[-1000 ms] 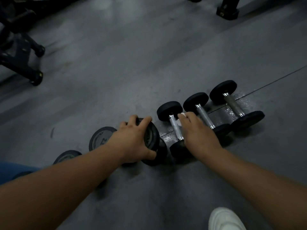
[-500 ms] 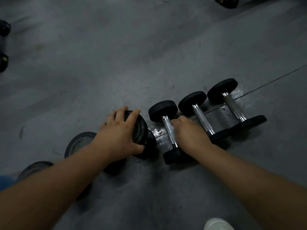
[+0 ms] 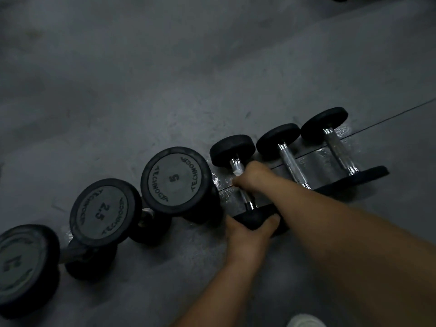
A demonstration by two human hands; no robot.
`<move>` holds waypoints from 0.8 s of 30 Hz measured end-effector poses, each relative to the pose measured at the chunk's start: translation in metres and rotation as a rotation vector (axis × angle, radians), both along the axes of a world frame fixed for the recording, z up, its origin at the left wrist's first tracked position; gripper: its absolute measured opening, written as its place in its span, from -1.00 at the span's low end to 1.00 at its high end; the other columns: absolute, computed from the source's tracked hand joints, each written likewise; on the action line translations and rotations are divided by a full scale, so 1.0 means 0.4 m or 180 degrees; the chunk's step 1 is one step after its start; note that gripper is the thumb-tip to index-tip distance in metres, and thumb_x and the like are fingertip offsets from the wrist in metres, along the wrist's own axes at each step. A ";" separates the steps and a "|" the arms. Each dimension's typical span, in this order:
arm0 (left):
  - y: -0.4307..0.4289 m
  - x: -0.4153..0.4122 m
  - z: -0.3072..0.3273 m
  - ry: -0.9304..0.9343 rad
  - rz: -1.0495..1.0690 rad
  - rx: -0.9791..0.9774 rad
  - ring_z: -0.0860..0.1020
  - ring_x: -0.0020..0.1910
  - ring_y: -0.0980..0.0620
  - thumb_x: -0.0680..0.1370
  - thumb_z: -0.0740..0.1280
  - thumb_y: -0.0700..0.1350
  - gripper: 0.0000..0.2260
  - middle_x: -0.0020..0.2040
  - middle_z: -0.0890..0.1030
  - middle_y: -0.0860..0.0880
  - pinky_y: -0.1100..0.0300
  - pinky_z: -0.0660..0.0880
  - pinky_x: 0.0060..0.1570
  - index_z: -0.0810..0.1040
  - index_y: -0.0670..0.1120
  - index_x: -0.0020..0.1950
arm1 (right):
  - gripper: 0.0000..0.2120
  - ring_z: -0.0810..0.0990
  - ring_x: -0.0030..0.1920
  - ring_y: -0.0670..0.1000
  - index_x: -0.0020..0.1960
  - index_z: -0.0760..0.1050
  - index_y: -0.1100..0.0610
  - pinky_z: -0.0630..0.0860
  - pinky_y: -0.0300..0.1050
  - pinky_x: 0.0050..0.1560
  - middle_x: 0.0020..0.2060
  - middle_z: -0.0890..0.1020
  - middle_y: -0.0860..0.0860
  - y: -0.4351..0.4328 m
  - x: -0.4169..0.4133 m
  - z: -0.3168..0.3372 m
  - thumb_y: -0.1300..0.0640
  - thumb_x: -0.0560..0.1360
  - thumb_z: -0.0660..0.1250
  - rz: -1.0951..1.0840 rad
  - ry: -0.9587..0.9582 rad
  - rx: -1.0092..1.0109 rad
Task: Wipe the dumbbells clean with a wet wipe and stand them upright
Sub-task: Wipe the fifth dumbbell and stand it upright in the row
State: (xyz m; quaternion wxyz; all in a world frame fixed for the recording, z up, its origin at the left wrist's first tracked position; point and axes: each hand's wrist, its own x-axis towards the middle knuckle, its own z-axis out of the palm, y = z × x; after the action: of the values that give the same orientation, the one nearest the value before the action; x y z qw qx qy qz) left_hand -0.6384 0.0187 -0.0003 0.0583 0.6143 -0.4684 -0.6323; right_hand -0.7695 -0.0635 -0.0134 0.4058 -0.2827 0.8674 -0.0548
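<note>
a gym: weight-marked rubber dumbbells (image 3: 175, 179) lined up along a dark grey floor (image 3: 165, 79).

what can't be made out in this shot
- Wet wipe: head view, mostly hidden inside the right hand; only a white scrap shows.
- Leftmost upright dumbbell: cut by the left edge, number blurred.
- Middle lying dumbbell: near head mostly behind the right forearm.
- White shoe: cut by the bottom edge.

Running diagonally across the floor (image 3: 165, 67), near left to far right: three standing dumbbells (image 3: 102, 212), then three lying dumbbells (image 3: 292, 166) side by side. Sitting just right of the 5 dumbbell (image 3: 175, 178): the first lying dumbbell (image 3: 232, 149). Showing nearer, bottom right: a shoe (image 3: 306, 320).
</note>
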 end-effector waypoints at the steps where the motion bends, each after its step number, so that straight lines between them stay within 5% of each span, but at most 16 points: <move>1: 0.005 -0.010 -0.007 -0.0062 0.0103 -0.0088 0.50 0.27 0.03 0.01 0.49 0.34 0.09 0.32 0.49 -0.01 0.04 0.44 0.32 0.25 -0.05 0.45 | -0.54 0.60 0.03 0.11 0.19 0.53 0.18 0.40 -0.18 -0.14 0.10 0.62 0.13 0.000 0.000 -0.005 -0.08 0.43 0.43 -0.0055 0.0017 -0.0017; 5: 0.027 0.002 -0.021 -0.0209 0.0355 -0.0081 0.52 0.22 0.02 0.19 0.63 0.14 -0.06 0.29 0.49 -0.03 0.12 0.47 0.27 0.26 -0.10 0.43 | -0.58 0.62 0.08 0.13 0.16 0.55 0.18 0.42 -0.17 -0.13 0.08 0.64 0.13 0.014 0.022 -0.012 -0.09 0.44 0.41 -0.0159 0.0074 -0.0037; 8: 0.041 0.072 -0.019 -0.0080 0.0298 -0.0033 0.59 -0.04 0.18 0.29 0.64 -0.01 -0.38 0.06 0.60 0.05 0.41 0.52 -0.12 0.39 -0.04 0.21 | -0.60 0.63 0.00 0.13 0.14 0.56 0.20 0.43 -0.17 -0.18 0.03 0.64 0.15 0.047 0.058 -0.007 -0.07 0.44 0.41 -0.0169 -0.0032 -0.0088; 12: 0.050 0.209 -0.011 -0.0055 -0.0093 -0.0145 0.62 -0.07 0.09 0.25 0.66 -0.09 -0.50 -0.05 0.62 0.01 0.29 0.57 -0.16 0.41 -0.01 0.00 | -0.59 0.64 -0.10 0.12 0.13 0.55 0.20 0.49 -0.15 -0.23 -0.05 0.63 0.14 0.109 0.142 -0.005 -0.08 0.45 0.41 -0.0306 -0.0321 0.0024; 15: 0.026 0.351 0.019 -0.0295 -0.0783 -0.0432 0.59 -0.08 0.10 0.11 0.66 0.08 -0.38 -0.04 0.60 -0.01 0.12 0.60 -0.07 0.39 0.01 -0.02 | -0.68 0.63 -0.20 0.13 0.08 0.57 0.25 0.50 -0.15 -0.26 -0.18 0.64 0.16 0.171 0.254 -0.009 0.03 0.46 0.37 -0.1154 -0.0829 -0.0237; 19: -0.011 0.547 0.096 -0.0551 -0.1864 -0.0851 0.48 0.11 0.14 0.26 0.64 -0.01 -0.24 0.14 0.46 0.09 0.54 0.34 -0.03 0.30 0.01 0.32 | -0.82 0.50 -0.50 0.06 -0.20 0.43 0.16 0.44 -0.15 -0.37 -0.51 0.53 0.09 0.270 0.446 -0.036 0.05 0.38 0.33 -0.2569 -0.1524 -0.0508; 22: 0.028 0.688 0.125 -0.0871 -0.2417 -0.1145 0.29 0.45 0.03 0.29 0.61 0.07 0.02 0.51 0.20 -0.06 0.42 0.21 0.27 0.07 -0.11 0.55 | -0.85 0.39 -0.59 -0.04 -0.21 0.35 0.13 0.26 -0.31 -0.60 -0.45 0.43 0.05 0.342 0.600 -0.052 0.15 0.48 0.30 -0.3318 -0.1879 -0.0505; 24: 0.072 0.757 0.122 -0.1110 -0.2721 -0.1152 0.19 0.53 -0.02 0.27 0.59 0.18 0.19 0.61 -0.11 -0.03 0.22 0.24 0.43 -0.16 -0.09 0.60 | -0.88 0.42 -0.51 -0.01 -0.19 0.38 0.12 0.27 -0.25 -0.56 -0.39 0.46 0.05 0.390 0.685 -0.060 0.13 0.48 0.30 -0.3550 -0.1942 -0.0364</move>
State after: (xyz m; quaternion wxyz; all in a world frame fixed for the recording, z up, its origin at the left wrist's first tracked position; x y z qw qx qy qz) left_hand -0.3354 0.0474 0.0486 -0.1797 0.4439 -0.7835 -0.3960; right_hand -0.4956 0.0924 -0.0375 0.5294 0.2184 0.7253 -0.3821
